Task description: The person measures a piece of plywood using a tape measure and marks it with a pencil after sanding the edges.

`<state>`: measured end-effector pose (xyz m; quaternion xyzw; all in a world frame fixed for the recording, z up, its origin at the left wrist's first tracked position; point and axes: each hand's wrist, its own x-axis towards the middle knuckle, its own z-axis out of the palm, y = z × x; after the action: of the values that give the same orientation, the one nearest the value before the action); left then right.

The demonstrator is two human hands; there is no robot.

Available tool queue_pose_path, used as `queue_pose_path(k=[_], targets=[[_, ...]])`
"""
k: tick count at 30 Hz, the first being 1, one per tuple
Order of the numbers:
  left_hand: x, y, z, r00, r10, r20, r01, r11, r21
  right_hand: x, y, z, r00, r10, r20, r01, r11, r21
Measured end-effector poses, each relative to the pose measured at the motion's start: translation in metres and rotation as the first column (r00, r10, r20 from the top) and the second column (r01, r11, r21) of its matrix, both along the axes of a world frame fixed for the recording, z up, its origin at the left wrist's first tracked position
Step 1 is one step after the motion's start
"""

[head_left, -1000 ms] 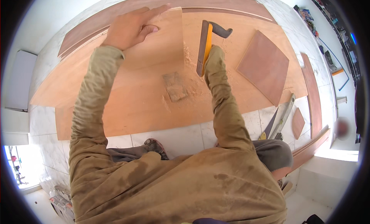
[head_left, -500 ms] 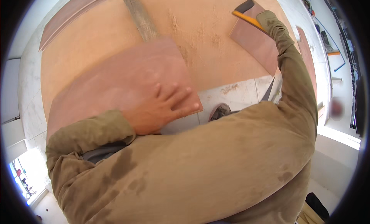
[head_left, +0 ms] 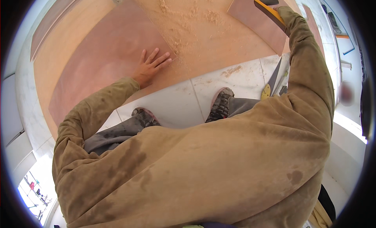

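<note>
Left hand (head_left: 150,68), fingers spread, lies on a reddish panel (head_left: 109,47) by the tan board's (head_left: 244,43) near edge; right hand (head_left: 276,9), mostly hidden, grips a yellow-edged tool (head_left: 270,11).

Rests splayed left hand (head_left: 152,68) on reddish-brown panel (head_left: 111,47) | holds yellow-and-black tool (head_left: 270,11) in right hand (head_left: 277,9) | has wood shavings (head_left: 177,40) strewn across paler sheet (head_left: 231,45) beneath
</note>
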<state>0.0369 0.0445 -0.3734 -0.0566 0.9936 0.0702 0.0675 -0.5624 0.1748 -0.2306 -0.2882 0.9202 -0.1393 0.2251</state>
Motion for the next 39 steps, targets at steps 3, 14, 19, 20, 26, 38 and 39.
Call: queue_pose_path(k=[3, 14, 19, 20, 26, 38, 39], targets=[[-0.003, 0.002, 0.01, 0.999, 0.006, 0.05, -0.008, 0.999, 0.039, -0.015, 0.006, -0.01, 1.0, 0.002, 0.02, -0.006, 0.983, 0.181], [-0.058, -0.037, 0.025, 0.982, 0.077, 0.171, -0.064, 0.994, -0.084, -0.031, -0.023, -0.053, 0.976, 0.21, -0.061, -0.177, 0.924, 0.339], [-0.025, 0.025, 0.006, 0.967, -0.21, -0.141, 0.253, 0.842, 0.477, -0.034, -0.043, -0.058, 0.954, 0.279, -0.11, -0.225, 0.91, 0.349], [-0.018, 0.028, 0.019, 0.965, -0.159, -0.206, 0.245, 0.821, 0.516, -0.036, -0.04, -0.061, 0.95, 0.285, -0.123, -0.227, 0.908, 0.352], [0.046, -0.033, 0.02, 0.893, 0.444, -0.08, -0.385, 0.842, 0.379, -0.029, -0.028, -0.087, 0.875, 0.414, -0.249, -0.305, 0.873, 0.381], [0.136, -0.003, 0.05, 0.772, 0.566, 0.29, -0.628, 0.748, 0.213, -0.082, -0.003, -0.191, 0.841, 0.404, -0.359, -0.267, 0.888, 0.374], [0.138, 0.0, 0.053, 0.741, 0.602, 0.298, -0.664, 0.721, 0.196, -0.09, -0.011, -0.196, 0.838, 0.411, -0.358, -0.276, 0.887, 0.37]])
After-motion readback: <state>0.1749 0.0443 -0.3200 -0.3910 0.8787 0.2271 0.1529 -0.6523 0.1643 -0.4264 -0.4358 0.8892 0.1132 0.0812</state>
